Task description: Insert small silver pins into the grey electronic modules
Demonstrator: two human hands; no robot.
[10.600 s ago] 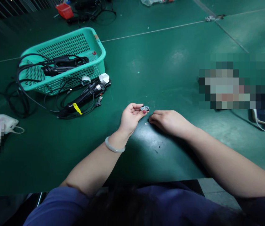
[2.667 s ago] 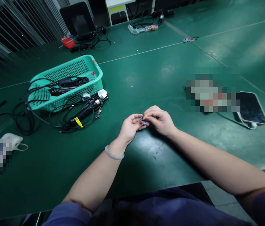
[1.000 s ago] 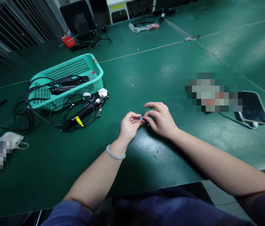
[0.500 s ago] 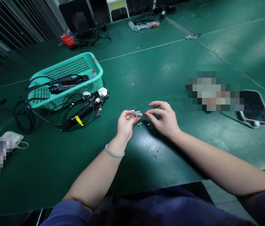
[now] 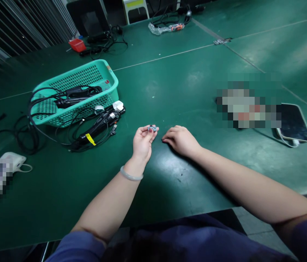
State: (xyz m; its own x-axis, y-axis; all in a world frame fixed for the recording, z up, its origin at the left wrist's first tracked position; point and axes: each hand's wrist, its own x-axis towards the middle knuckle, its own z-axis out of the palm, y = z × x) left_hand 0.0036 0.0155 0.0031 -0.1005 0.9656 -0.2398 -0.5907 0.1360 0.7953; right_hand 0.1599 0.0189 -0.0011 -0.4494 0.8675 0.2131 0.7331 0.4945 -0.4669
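Note:
Pinched between the thumb and fingers of my left hand point(image 5: 142, 142) is a small light-blue and dark piece point(image 5: 152, 128), too small to name. A pale bangle point(image 5: 131, 174) circles that wrist. To its right, my right hand point(image 5: 182, 140) is low at the green tabletop, palm down, fingers drawn together and tips bent to the surface. What those fingertips hold, if anything, is hidden. A narrow gap separates the two hands.
Left of my hands stands a turquoise basket point(image 5: 109, 89) with black cabled devices; another black device point(image 5: 96, 127) with a yellow tag lies before it. A phone point(image 5: 295, 123) with a white cable lies right. A red container point(image 5: 77, 45) sits at the back.
My right hand has come down to the table, and its fingers have closed together. The small pale pieces on the table there no longer show. My left hand has shifted slightly left, keeping its piece.

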